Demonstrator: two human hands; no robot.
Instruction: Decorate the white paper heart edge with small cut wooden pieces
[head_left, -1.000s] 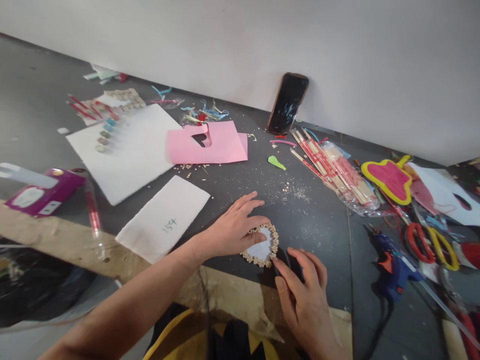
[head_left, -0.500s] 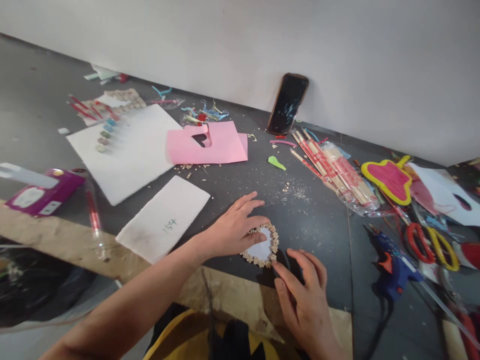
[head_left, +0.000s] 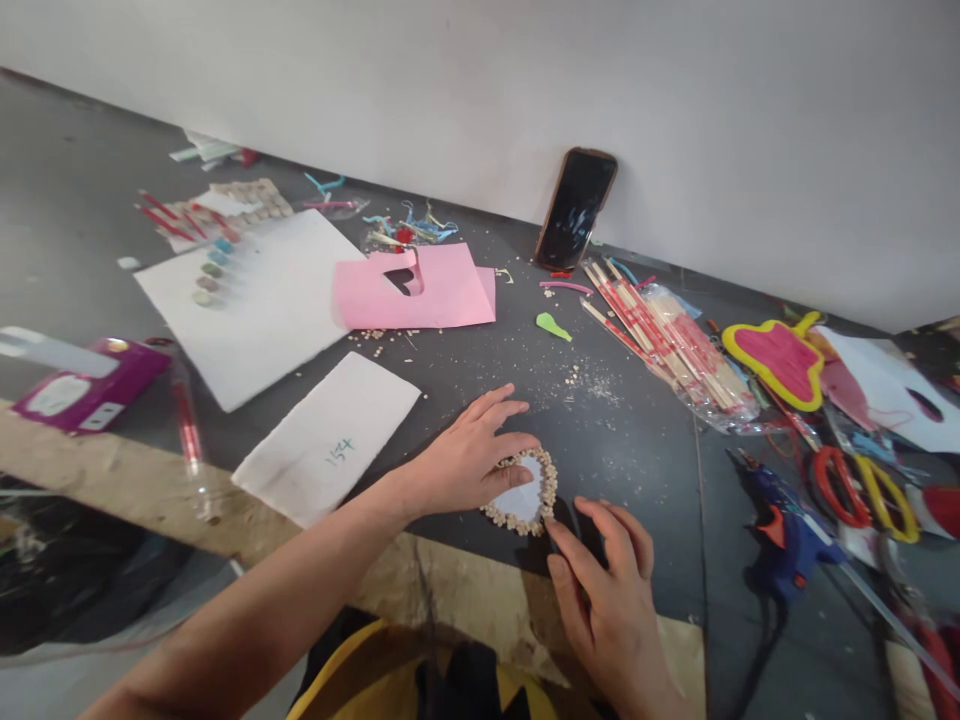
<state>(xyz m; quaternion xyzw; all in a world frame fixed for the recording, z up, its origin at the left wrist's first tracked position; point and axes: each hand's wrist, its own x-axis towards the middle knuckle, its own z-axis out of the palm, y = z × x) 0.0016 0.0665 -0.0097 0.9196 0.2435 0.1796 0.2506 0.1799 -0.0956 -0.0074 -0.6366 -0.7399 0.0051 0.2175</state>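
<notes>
A small white heart-shaped card rimmed with tan beads [head_left: 525, 492] lies on the dark table [head_left: 637, 440] near its front edge. My left hand [head_left: 469, 455] rests flat on the card's left side, fingers stretched out and thumb along its top. My right hand [head_left: 607, 585] sits just right of the card, its index fingertip touching the beaded rim at the lower right, the other fingers loosely curled on the table. Neither hand holds anything I can make out.
A blue hot glue gun [head_left: 780, 525] lies to the right, beside red and yellow scissors [head_left: 862, 485]. A bag of wooden sticks [head_left: 667, 335], a phone [head_left: 576, 205] leaning on the wall, pink paper [head_left: 427, 290], white sheets [head_left: 255, 300] and a purple box [head_left: 86, 385] lie around.
</notes>
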